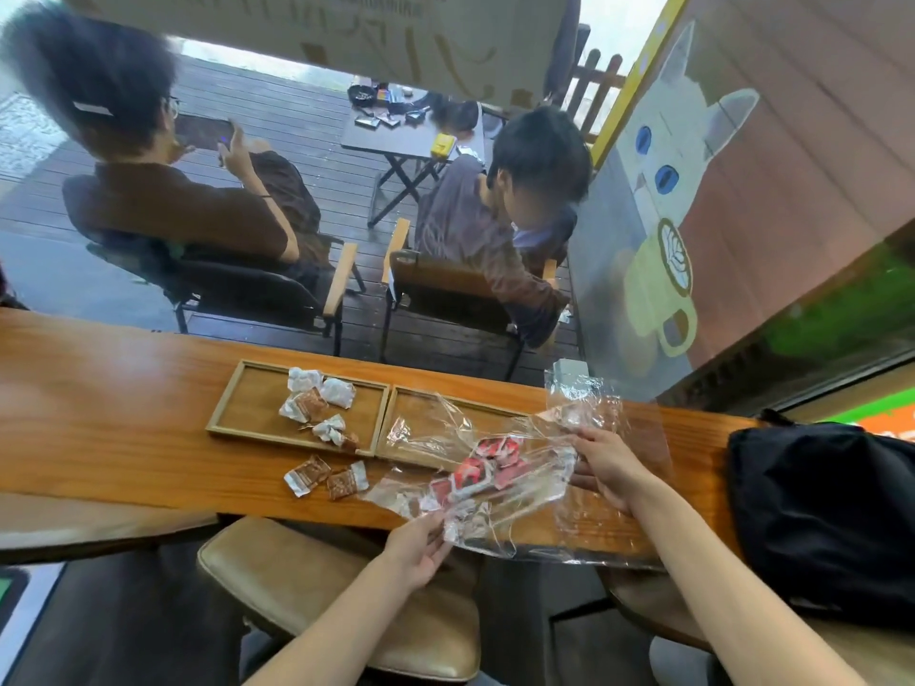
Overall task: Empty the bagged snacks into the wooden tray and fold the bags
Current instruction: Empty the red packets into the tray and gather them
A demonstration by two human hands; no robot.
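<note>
We're pinching the clear bag (495,480) with left hand (418,542) and right hand (606,467), fingers closed on its ends, and ideally tipping the red snacks (487,462) toward the right wooden tray (396,433).

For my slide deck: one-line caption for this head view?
Both hands hold a clear bag of red snacks by two wooden trays.

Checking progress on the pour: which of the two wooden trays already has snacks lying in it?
The left wooden tray: several white and brown wrapped snacks lie in it. The right wooden tray holds only part of a clear plastic bag.
</note>
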